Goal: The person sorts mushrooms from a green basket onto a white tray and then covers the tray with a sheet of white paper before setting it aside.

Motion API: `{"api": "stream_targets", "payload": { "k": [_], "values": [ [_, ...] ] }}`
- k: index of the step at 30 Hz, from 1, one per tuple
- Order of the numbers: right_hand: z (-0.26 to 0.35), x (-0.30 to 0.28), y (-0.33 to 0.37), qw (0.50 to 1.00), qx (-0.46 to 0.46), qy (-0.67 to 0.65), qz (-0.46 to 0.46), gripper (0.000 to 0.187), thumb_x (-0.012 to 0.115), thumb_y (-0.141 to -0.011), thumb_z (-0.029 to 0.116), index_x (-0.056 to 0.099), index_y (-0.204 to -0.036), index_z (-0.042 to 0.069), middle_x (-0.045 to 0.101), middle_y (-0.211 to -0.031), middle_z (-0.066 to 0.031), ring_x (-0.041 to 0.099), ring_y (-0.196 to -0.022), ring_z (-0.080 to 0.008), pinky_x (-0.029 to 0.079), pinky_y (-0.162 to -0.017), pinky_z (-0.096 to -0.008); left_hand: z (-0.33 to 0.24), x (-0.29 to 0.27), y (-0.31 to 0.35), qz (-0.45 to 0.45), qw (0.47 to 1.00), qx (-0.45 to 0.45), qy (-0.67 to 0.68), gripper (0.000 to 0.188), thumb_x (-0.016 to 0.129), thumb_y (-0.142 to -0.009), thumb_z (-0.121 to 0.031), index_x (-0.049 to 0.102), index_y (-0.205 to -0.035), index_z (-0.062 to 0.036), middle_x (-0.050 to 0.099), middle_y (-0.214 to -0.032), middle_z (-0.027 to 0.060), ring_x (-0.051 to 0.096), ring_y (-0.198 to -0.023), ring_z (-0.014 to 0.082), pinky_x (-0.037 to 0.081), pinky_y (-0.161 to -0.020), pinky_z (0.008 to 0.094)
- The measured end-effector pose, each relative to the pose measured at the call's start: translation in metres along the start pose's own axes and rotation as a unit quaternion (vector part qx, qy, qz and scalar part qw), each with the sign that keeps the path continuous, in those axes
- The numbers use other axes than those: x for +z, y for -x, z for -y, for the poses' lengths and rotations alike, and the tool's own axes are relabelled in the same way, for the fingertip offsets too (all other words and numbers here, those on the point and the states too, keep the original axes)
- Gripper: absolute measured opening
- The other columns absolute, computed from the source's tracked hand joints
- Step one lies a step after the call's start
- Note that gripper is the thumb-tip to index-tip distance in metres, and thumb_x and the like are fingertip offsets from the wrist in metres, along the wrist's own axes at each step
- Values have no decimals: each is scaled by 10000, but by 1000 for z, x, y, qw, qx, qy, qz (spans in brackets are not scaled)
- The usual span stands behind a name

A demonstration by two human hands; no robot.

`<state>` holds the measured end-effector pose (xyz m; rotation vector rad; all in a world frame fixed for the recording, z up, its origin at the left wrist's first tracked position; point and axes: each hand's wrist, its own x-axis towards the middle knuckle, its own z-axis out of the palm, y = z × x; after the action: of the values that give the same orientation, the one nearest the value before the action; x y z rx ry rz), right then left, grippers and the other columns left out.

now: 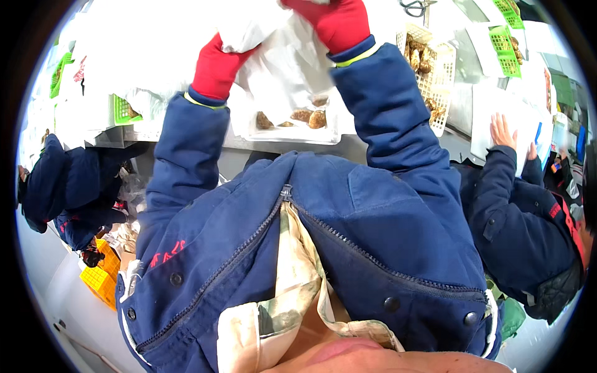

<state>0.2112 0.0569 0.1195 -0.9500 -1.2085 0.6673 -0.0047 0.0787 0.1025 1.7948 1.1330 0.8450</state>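
navy jacket (398, 193) foremost, left hand (217, 68) and right hand (339, 26) outstretched beside white plastic (283, 71)

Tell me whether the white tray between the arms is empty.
Not empty: the white tray holds several brown lumps; a white sheet hides part.

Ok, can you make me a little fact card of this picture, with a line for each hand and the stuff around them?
Left hand: red glove, touching a thin white sheet; fingers partly hidden
Right hand: red glove, at the sheet's other side, cut off by the picture's top edge
White tray: partly hidden by the sheet, with brown lumpy pieces in it
Cream baskets: right of the tray, with more brown pieces
Co-worker's hand: bare, far right
Yellow crate: lower left
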Motion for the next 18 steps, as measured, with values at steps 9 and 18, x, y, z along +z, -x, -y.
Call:
{"api": "stream_targets", "payload": {
  "k": [9,18],
  "values": [
    [4,1,-23,989,-16,-28,143,408,720,-811,60,583,-1194,28,624,-1160,-110,587,-1067,-222,477,-918,-378,-45,-53,-39,100,970,21,220,518,698,-823,-81,507,-1295,14,594,-1220,97,567,-1106,198,459,-950,342],
    [42,36,-31,966,183,-165,76,424,746,-805,99,593,-1183,-16,648,-1124,-109,614,-1022,-217,493,-903,-336,-70,-61,-59,205,899,42,385,367,549,-900,-119,538,-1250,-9,626,-1102,83,597,-1004,188,477,-889,314]
  ]
}}
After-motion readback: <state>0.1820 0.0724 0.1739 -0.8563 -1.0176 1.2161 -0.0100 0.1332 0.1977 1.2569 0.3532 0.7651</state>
